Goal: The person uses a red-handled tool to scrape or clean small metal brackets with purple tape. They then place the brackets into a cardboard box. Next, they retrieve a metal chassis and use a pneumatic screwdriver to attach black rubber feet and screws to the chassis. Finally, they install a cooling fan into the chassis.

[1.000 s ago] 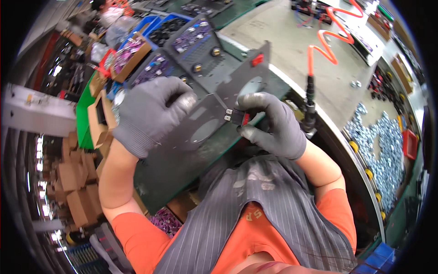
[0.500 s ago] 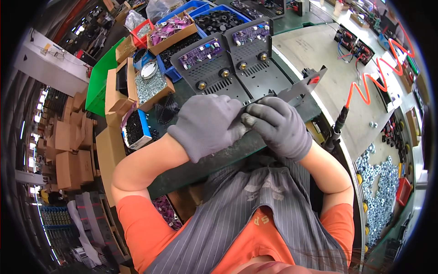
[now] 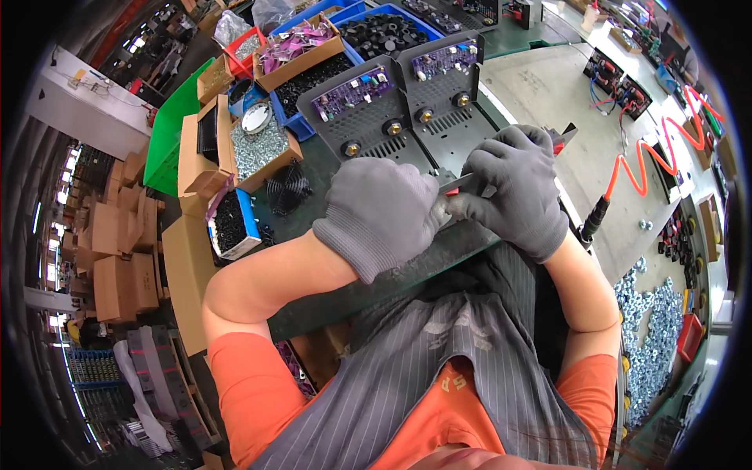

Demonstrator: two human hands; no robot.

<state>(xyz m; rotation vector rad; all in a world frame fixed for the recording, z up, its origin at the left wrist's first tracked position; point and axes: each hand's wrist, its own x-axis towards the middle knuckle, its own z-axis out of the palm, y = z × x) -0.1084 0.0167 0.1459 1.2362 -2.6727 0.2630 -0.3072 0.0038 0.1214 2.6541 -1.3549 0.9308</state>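
My left hand [image 3: 384, 210], in a grey glove, has its fingers curled round the near end of a dark sheet-metal panel. My right hand [image 3: 518, 192], gloved alike, grips the same panel [image 3: 567, 136] from above, its thumb and fingertips close to the left hand's. Something red shows at the panel's far end and another red bit between the hands; most of the panel is hidden by the gloves. Just beyond stand two black metal chassis [image 3: 392, 106] side by side, each with a purple circuit board [image 3: 356, 92] along its upright panel and brass-coloured terminals below.
Left of the chassis are an open carton of screws [image 3: 257, 153], a box of small black parts [image 3: 232, 223] and a black fan guard [image 3: 288, 188]. Behind lie a blue bin of black knobs [image 3: 384, 35] and purple parts [image 3: 298, 47]. An orange coiled hose [image 3: 646, 168] hangs at right.
Both hands have shifted right with the panel. My right hand has moved up along it and now covers more of it, and the panel appears turned more edge-on.
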